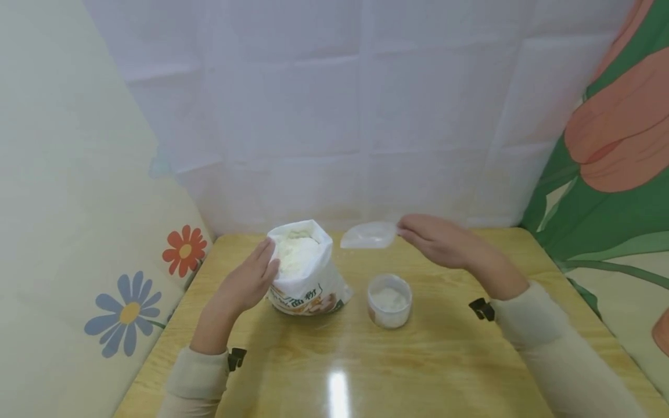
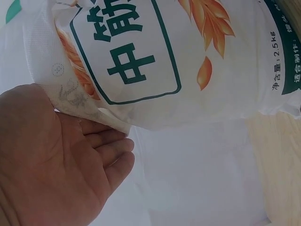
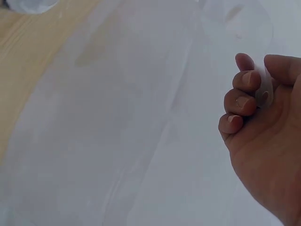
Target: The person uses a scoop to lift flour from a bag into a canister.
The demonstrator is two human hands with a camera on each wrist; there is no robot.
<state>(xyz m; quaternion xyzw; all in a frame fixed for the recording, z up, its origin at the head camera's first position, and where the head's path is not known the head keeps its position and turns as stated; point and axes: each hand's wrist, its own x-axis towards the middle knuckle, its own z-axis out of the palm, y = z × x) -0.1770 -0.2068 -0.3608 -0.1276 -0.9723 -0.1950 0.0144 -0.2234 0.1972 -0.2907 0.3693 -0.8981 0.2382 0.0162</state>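
Observation:
A white flour bag [image 1: 308, 295] with printed characters and wheat pictures stands open at the top, showing pale flour inside. At its left rim my left hand [image 1: 245, 281] holds the bag's edge. In the left wrist view, the fingers of that hand [image 2: 70, 160] curl against the bag's corner, and the thumb is mostly hidden. My right hand [image 1: 444, 241] grips the handle of a translucent plastic scoop [image 1: 370, 235], raised above the table. The right wrist view shows the fingers curled round the scoop's handle [image 3: 265, 92]. Below the scoop stands a round clear tub [image 1: 389, 316] with white powder in it.
The yellow wood-grain table [image 1: 444, 360] carries the bag and tub. A white cloth [image 1: 313, 116] hangs at its back edge. Flower-patterned walls stand at left and right. Dark clips [image 1: 482, 309] show at both sleeve cuffs.

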